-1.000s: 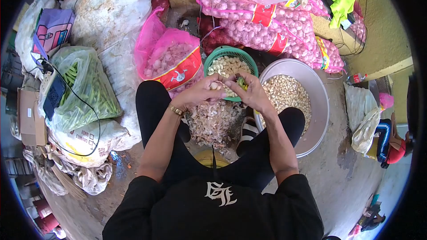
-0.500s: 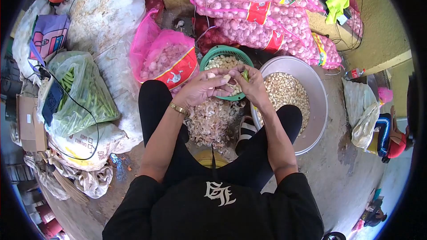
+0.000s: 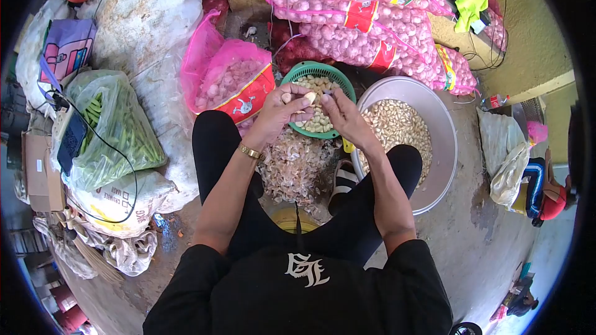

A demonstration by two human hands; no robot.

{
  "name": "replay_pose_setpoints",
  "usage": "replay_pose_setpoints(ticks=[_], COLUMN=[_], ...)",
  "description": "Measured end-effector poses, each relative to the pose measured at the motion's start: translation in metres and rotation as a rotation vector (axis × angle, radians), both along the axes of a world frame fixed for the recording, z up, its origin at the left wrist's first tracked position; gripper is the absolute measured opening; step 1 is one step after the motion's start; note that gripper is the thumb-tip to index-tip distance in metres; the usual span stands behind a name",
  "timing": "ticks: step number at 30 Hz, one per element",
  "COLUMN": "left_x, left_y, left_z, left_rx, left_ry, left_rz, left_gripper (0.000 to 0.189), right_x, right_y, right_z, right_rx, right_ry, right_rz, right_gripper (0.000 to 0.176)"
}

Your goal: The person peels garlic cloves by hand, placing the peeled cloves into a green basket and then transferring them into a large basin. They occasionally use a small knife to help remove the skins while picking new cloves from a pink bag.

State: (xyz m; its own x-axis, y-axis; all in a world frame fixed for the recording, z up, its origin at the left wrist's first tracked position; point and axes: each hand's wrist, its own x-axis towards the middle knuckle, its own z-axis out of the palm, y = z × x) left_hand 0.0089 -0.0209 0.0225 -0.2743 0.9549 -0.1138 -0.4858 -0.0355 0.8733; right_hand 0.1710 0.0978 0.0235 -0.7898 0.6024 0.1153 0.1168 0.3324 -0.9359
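Concrete floor (image 3: 459, 260), stained in patches; yellow wall (image 3: 537, 56) to the far right of the basket (image 3: 340, 73), which is green and serves as the landmark here. White sheeting (image 3: 146, 37) well left of it.

Left hand (image 3: 285, 115) over the basket's near-left edge, thumb and fingertips pinching a pale clove (image 3: 310, 97). Clove sits above the basket; long axis looks to run roughly away from the wearer, slightly slanted. Too small to tell which end is the tip. Second clove (image 3: 286, 97) tucked in the same hand's fingers. Right hand (image 3: 346, 118) over the basket's right edge, fingers curled, thumb toward the pinched clove; cannot tell what it grips. Something yellow (image 3: 348, 146) shows just below it.

Writing: "MASH" by check boxes on a white sack (image 3: 127, 205), left of and nearer than the basket. Red label (image 3: 248, 99) left of the basket carries a white cartoon figure. White blackletter on the shirt (image 3: 310, 307), reading uncertain.

Containers: basket holds pale cloves. Basin (image 3: 442, 149), right of it, holds browner-tinged cloves. Pink bag (image 3: 217, 62), left, holds bulbs; mesh sacks (image 3: 397, 43) beyond, packed with bulbs. Clear bag (image 3: 136, 136), farther left, green pods. Loose skins (image 3: 288, 170) heaped on the floor, near side of the basket.
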Motion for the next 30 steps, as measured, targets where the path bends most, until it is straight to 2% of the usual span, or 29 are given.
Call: replay_pose_setpoints(ticks=[1, 3, 6, 13, 16, 18, 22, 24, 27, 30], left_x=[0.001, 0.001, 0.004, 0.003, 0.004, 0.005, 0.015, 0.017, 0.014, 0.010], left_y=[0.001, 0.002, 0.003, 0.005, 0.004, 0.004, 0.002, 0.002, 0.000, -0.001], left_z=[-0.001, -0.001, 0.000, -0.007, -0.005, -0.002, 0.008, 0.016, 0.015, 0.017], left_rx=[0.000, -0.014, -0.014, -0.015, 0.003, -0.006, 0.019, -0.063, -0.004, 0.003], left_ry=[-0.002, 0.045, 0.040, 0.055, 0.046, 0.059, 0.056, 0.045, -0.075, -0.125], left_rz=[-0.001, 0.003, -0.007, 0.001, 0.013, 0.009, 0.023, -0.052, -0.092, -0.110], left_gripper=[0.021, 0.020, 0.019, 0.020, 0.020, 0.022, 0.025, 0.030, 0.033, 0.033], right_x=[0.000, -0.001, -0.002, -0.003, -0.004, -0.009, -0.010, -0.010, -0.014, -0.012], right_y=[-0.001, -0.002, -0.002, -0.006, -0.005, -0.005, -0.005, -0.006, -0.009, -0.003], right_z=[0.001, 0.005, 0.002, 0.009, 0.009, 0.004, 0.009, 0.011, 0.017, 0.016], right_rx=[0.000, 0.173, 0.206, 0.115, 0.072, 0.177, 0.218, 0.372, 0.307, 0.346], right_ry=[-0.002, -0.007, -0.040, -0.001, -0.140, -0.003, -0.013, 0.039, 0.161, 0.111], right_rz=[-0.001, 0.003, 0.009, 0.004, 0.046, 0.041, 0.049, 0.012, -0.009, -0.006], right_gripper=[0.035, 0.034, 0.034, 0.035, 0.039, 0.032, 0.028, 0.024, 0.022, 0.020])
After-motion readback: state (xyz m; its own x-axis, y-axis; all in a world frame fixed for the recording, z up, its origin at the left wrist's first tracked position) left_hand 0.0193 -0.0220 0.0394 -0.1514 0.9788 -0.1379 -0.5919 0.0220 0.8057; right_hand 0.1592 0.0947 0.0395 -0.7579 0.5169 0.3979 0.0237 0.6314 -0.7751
